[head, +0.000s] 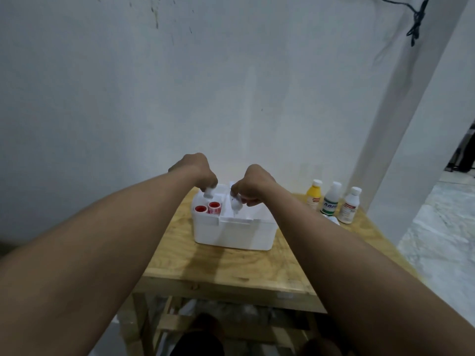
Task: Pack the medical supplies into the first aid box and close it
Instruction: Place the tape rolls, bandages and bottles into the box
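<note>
Small bottles (236, 202) in both grips

Dim, flat indoor light, soft focus throughout, wide-angle stretching at the edges.

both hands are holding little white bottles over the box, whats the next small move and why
Probably lower and release both: the left hand and right hand each hold a small white bottle above the open first aid box, beside two red-capped items already inside.
</note>
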